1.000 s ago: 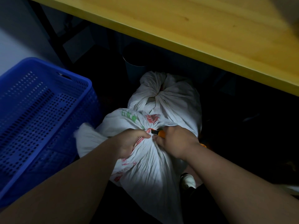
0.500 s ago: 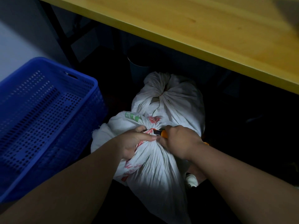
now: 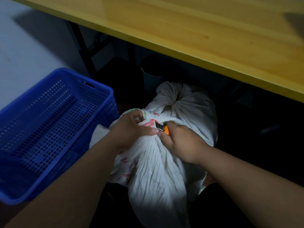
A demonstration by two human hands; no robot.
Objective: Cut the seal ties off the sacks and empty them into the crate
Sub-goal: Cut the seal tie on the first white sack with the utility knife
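Note:
A white sack (image 3: 154,170) with red and green print lies in front of me, its neck bunched and bound by a red seal tie (image 3: 153,120). My left hand (image 3: 133,130) grips the gathered neck just left of the tie. My right hand (image 3: 182,142) holds an orange utility knife (image 3: 162,128), whose metal tip sits against the tie. A second tied white sack (image 3: 185,102) stands right behind the first. The blue perforated crate (image 3: 49,129) is on the floor to the left, touching the near sack.
A yellow wooden tabletop (image 3: 205,30) overhangs the sacks from above and right. A dark bin (image 3: 151,78) stands under it behind the sacks, beside black table legs (image 3: 85,51). Pale floor (image 3: 24,46) lies at upper left.
The view has shifted, so the sacks and crate sit further right. The knife's metal tip now shows at the tie, and my left hand has moved up closer to the tied neck.

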